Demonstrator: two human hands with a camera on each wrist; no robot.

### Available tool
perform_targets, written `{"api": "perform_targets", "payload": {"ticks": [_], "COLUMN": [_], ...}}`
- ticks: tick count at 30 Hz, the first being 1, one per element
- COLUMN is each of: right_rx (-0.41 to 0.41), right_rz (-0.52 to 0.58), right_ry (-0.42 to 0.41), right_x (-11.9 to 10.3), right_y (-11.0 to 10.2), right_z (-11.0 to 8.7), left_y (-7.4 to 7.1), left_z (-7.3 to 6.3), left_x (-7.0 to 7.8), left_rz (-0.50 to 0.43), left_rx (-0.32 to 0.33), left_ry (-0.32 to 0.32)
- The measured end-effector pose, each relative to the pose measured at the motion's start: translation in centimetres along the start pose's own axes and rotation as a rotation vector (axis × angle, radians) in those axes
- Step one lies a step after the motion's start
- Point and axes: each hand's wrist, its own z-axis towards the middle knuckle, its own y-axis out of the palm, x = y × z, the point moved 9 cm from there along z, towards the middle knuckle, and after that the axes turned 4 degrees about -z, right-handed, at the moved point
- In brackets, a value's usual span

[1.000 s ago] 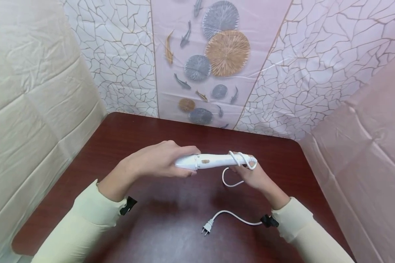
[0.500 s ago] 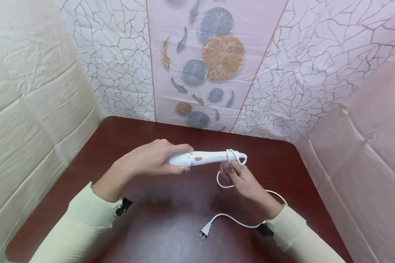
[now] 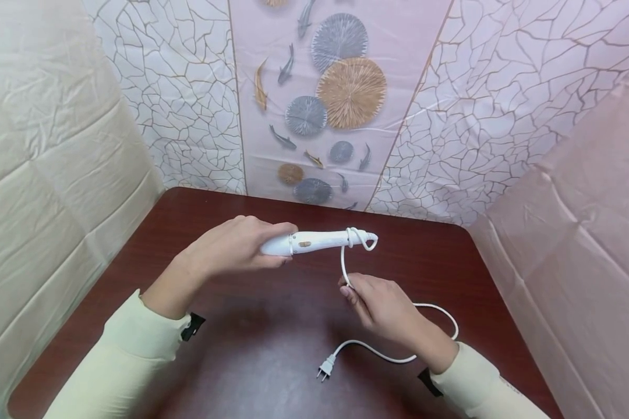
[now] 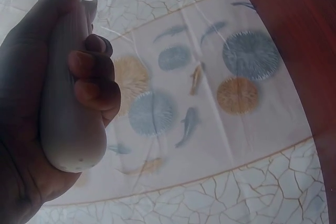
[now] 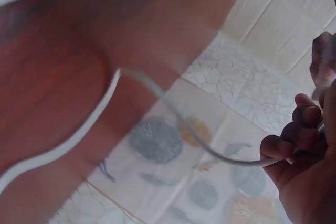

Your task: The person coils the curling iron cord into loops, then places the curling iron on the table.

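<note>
My left hand (image 3: 228, 247) grips the wide end of a white wand-shaped electric appliance (image 3: 322, 241) with a small gold slide switch. Its rounded, bulb-like end (image 4: 73, 135) rests against the palm in the left wrist view, fingers curled round it. The appliance lies nearly level above the table; its exact kind is unclear. A white power cord (image 3: 343, 265) loops round its narrow right end and hangs down. Below that end, my right hand (image 3: 385, 305) pinches the cord between thumb and fingers. The cord (image 5: 194, 129) trails out of the curled fingers in the right wrist view.
The cord's two-prong plug (image 3: 327, 365) lies on the dark red-brown table (image 3: 262, 361) near the front. Patterned cloth (image 3: 314, 145) hangs behind the table, and pale padded walls (image 3: 571, 233) stand at both sides.
My right hand has left the appliance's narrow end and moved down, drawing a stretch of cord with it. Fewer loops show round the handle. The left hand keeps its grip, shifting slightly left.
</note>
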Motion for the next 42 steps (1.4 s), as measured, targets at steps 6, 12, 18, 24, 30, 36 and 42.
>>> {"api": "perform_targets", "payload": {"ticks": [6, 12, 18, 24, 30, 36, 42], "right_rx": [0.088, 0.237, 0.357, 0.344, 0.278, 0.253, 0.252], "right_rz": [-0.127, -0.149, -0.161, -0.150, -0.038, 0.180, 0.325], "right_ry": [-0.207, -0.317, -0.367, -0.370, -0.279, -0.171, -0.070], "right_x": [-1.3, -1.6, -1.1, 0.1, 2.4, 5.3, 6.8], "right_y": [-2.6, -6.2, -9.0, -10.1, -10.0, -9.0, -7.3], "right_z": [0.3, 1.4, 2.7, 4.0, 5.6, 6.3, 5.9], "left_y": [0.0, -0.1, 0.5, 1.0, 1.7, 1.7, 1.3], "left_z": [-0.1, -0.3, -0.6, -0.7, -0.6, -0.9, -1.2], "left_x": [-0.6, -0.5, -0.4, 0.3, 1.5, 2.4, 3.4], "left_rz": [0.027, 0.049, 0.095, 0.166, 0.197, 0.202, 0.201], "left_rx": [0.000, 0.011, 0.015, 0.023, 0.007, 0.027, 0.057], "left_ry": [-0.002, 0.020, 0.044, 0.086, 0.132, 0.178, 0.222]}}
